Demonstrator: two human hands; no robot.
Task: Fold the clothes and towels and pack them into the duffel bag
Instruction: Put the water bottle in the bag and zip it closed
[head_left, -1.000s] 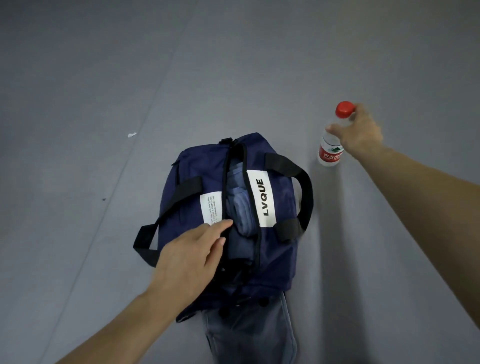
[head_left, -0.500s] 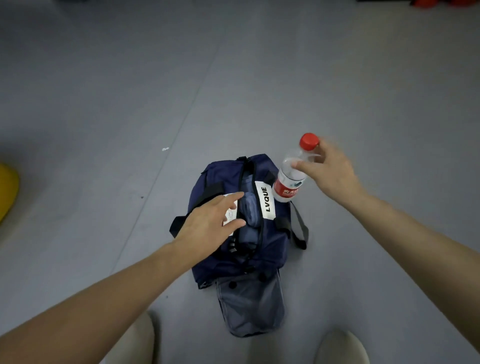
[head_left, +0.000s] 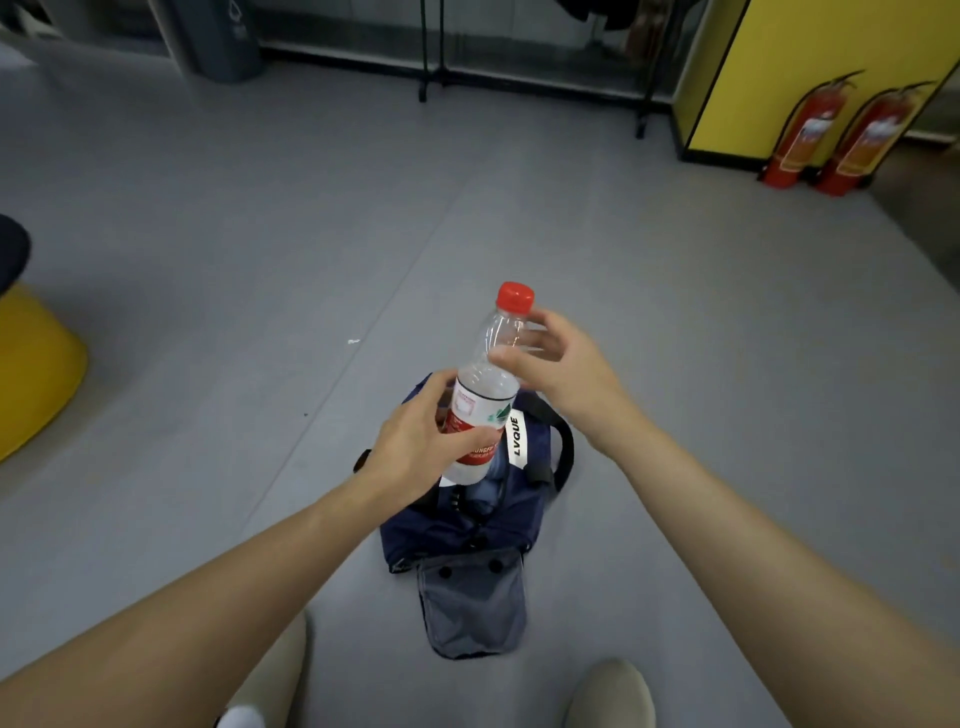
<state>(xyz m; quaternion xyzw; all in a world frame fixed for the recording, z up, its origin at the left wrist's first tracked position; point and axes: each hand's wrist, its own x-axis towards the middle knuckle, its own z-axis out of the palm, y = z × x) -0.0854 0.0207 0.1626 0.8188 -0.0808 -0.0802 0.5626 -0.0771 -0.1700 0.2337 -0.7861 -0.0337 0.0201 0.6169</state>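
A navy duffel bag (head_left: 524, 499) with a white LVQUE label lies on the grey floor, its top zip open and folded blue cloth (head_left: 485, 491) showing inside. A grey end flap (head_left: 470, 613) hangs open toward me. Above the bag I hold a clear water bottle (head_left: 485, 384) with a red cap, tilted slightly. My left hand (head_left: 415, 441) grips its labelled lower half. My right hand (head_left: 556, 364) pinches the upper part below the cap. Both hands hide much of the bag's far end.
A yellow object (head_left: 36, 374) sits at the left edge. Two red fire extinguishers (head_left: 831, 140) stand by a yellow wall panel (head_left: 810, 67) at the far right. A rack's black legs (head_left: 426, 78) and a grey bin (head_left: 228, 41) are at the back. My shoes (head_left: 608, 696) are near the bag.
My right hand has brought the bottle from the floor to above the bag. My left hand left the bag's opening and took hold of the bottle's lower half. The view has tilted up.
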